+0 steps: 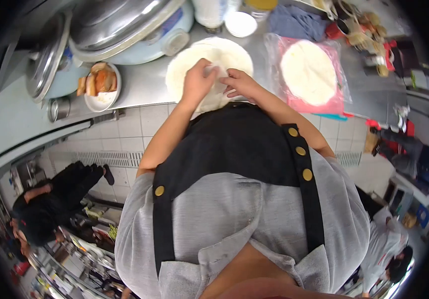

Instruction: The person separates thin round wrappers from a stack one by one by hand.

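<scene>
On the steel counter in front of me lies a stack of round, thin, white dough sheets, one hanging over the front edge. My left hand is closed, pinching a lifted, partly see-through fold of a sheet between thumb and fingers. Close beside it, my right hand has its fingers bent and apart over the same stack, fingertips near the lifted fold. Whether they touch it I cannot tell. To the right, another round dough sheet lies on a pink board with clear plastic around it.
Left on the counter is a white bowl of browned food pieces. Behind it stand large lidded pots. A white round lid or tub and a blue-grey cloth lie at the back. Co-workers stand behind me.
</scene>
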